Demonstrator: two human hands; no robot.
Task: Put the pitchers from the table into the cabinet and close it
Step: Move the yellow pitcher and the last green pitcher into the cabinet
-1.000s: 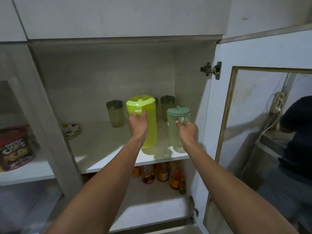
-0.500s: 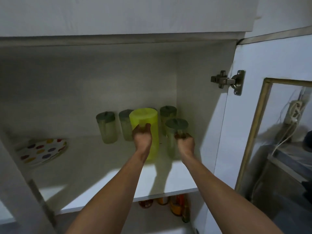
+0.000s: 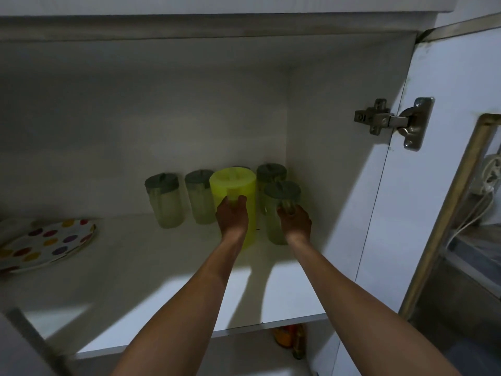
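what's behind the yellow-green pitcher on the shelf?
Behind the bright yellow-green plastic pitcher, only the dark lid rim of another container shows. Its body is covered. The left hand hides the pitcher's handle.

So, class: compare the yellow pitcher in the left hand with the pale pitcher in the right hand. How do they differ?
The yellow pitcher is bright, opaque and wider; the pale pitcher is translucent and slimmer. The yellow one's lid matches its body; the pale one's lid is grey-green. Both stand upright on the shelf, each gripped by a hand.
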